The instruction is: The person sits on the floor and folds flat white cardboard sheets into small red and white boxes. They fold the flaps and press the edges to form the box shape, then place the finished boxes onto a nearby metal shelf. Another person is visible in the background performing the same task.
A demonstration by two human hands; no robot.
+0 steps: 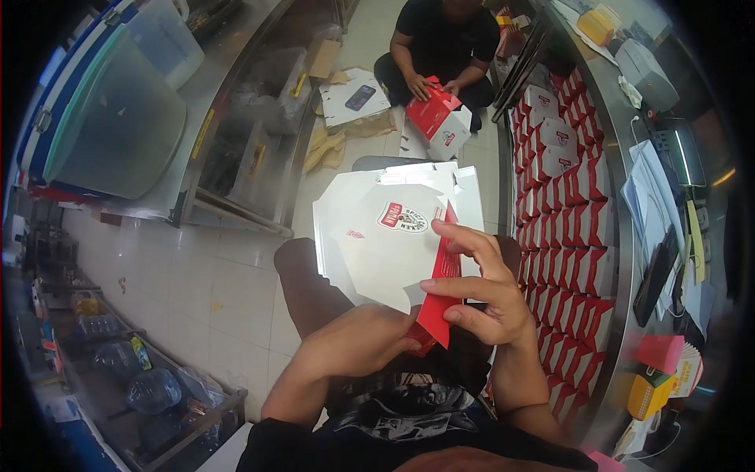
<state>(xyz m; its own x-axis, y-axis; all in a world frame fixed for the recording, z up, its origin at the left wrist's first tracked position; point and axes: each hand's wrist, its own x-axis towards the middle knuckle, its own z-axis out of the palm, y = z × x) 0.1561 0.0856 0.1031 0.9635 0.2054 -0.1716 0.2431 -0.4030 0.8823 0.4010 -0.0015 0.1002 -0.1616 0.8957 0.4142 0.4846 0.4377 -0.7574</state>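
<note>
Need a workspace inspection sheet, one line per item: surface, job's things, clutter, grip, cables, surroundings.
Surface: tiled floor; metal counters along both sides.
Job's things: white carton, its red flap raised on the right; more white cardboard lies beneath.
Clutter: loose papers and a yellow box on the right counter; phone on a white sheet on the floor.
Grip: left hand at the carton's near edge, fingers mostly hidden; right hand touches the flap, fingers spread.
Cables: thin white cable, lower right.
Surroundings: rows of red-and-white cartons at right; co-worker ahead, handling another carton.
</note>
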